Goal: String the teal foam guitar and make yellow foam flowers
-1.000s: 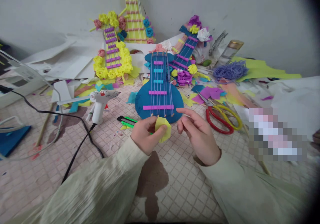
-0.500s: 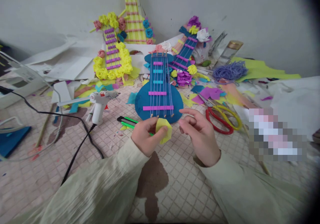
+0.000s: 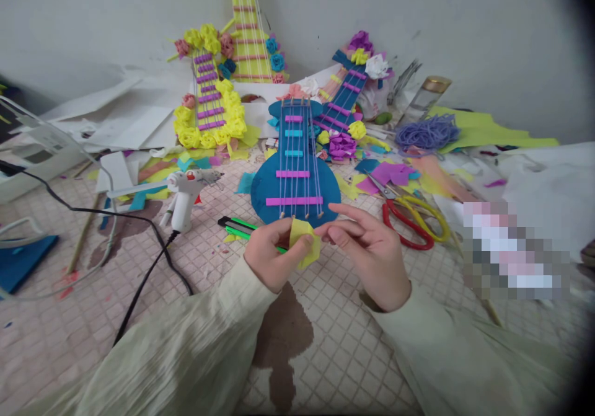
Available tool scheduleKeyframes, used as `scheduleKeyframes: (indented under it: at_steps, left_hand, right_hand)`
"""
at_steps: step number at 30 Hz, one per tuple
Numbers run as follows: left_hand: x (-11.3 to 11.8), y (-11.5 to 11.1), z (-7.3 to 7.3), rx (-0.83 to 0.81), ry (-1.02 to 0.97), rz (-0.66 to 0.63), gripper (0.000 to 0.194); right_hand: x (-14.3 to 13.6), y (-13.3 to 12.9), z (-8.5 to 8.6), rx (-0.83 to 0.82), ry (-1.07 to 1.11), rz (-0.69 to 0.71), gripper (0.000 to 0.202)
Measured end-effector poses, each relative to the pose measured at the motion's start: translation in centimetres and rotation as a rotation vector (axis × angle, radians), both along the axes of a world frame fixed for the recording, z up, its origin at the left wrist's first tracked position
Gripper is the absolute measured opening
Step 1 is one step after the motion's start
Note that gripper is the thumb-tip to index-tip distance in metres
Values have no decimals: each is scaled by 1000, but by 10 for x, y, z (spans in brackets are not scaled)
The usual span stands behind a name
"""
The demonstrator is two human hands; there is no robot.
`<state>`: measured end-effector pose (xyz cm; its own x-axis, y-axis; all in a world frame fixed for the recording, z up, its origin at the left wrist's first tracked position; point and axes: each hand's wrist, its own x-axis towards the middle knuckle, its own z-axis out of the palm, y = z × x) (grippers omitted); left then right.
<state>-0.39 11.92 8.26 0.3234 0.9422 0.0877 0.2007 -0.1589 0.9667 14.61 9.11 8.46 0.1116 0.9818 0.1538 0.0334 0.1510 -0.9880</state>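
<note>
Now the fingers of the right hand (image 3: pixel 372 252) have come inward to the right edge of the yellow paper piece (image 3: pixel 299 230); half a second ago a gap was between them. This suggests, I judge, that the paper is being worked by both hands, no longer only held by one. The left hand (image 3: pixel 273 256) pinches it, thumb on the front. The right hand is half curled, its forefinger raised apart from the thumb; whether it grips the edge, I cannot tell. The paper is above the table (image 3: pixel 353 354), just before the lower end of the blue toy guitar (image 3: pixel 297 188). Its long axis appears nearly upright in the view, with the lower end leaning slightly rightward; the guitar's neck points toward the wall (image 3: pixel 418 13).
</note>
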Motion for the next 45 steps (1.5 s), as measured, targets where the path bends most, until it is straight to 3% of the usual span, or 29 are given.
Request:
scheduleKeyframes:
  at_steps: [4,11,18,22,29,33,38,45]
  left_hand:
    - [0,0,0,21,26,26,20]
    - [1,0,-1,-20,-24,25,19]
    - [2,-1,1,-9,-39,34,19]
    - [1,0,1,-22,-63,31,19]
    - [1,0,0,1,-71,28,19]
    - [0,0,1,27,-43,40,19]
    - [0,-1,1,17,-47,34,19]
    - [0,-1,1,-2,-83,23,17]
  right_hand:
    - [-1,-1,-1,-26,9,-65,30]
    - [0,1,-4,98,-46,-149,27]
    - [4,6,-4,-52,55,-194,21]
    - [5,6,-7,0,129,-177,14]
    - [8,8,-6,7,154,-184,29]
    - [6,10,-2,7,260,-87,38]
    - [6,10,-2,2,292,-50,20]
    - [8,10,-8,-46,264,-61,24]
